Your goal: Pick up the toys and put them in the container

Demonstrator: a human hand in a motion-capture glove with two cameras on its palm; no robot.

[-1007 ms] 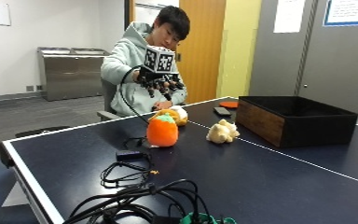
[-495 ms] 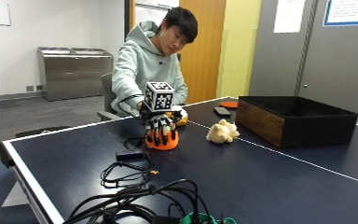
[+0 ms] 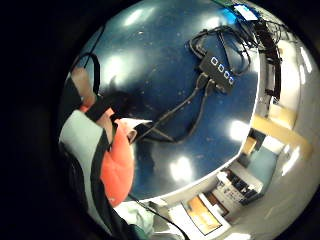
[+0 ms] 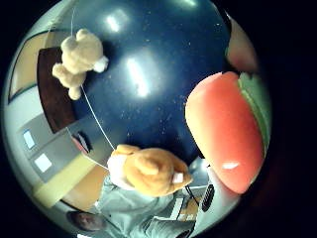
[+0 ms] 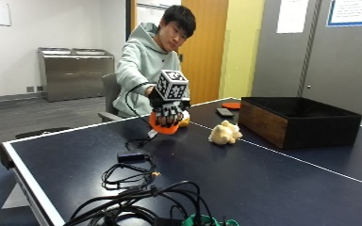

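Holding round orange plush toy (image 5: 164, 126) in gloved right hand (image 5: 169, 109), above table; two beige plush toys (image 5: 225, 133) waiting, dark wooden container (image 5: 297, 121) receiving nothing yet.

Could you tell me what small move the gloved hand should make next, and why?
Probably carry it across toward the container: the right hand grips the orange toy, lifted off the table, and the box stands open.

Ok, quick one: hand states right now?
Right hand: gripping the orange toy, lifted off the table.
Left hand: not visible, cannot be told.
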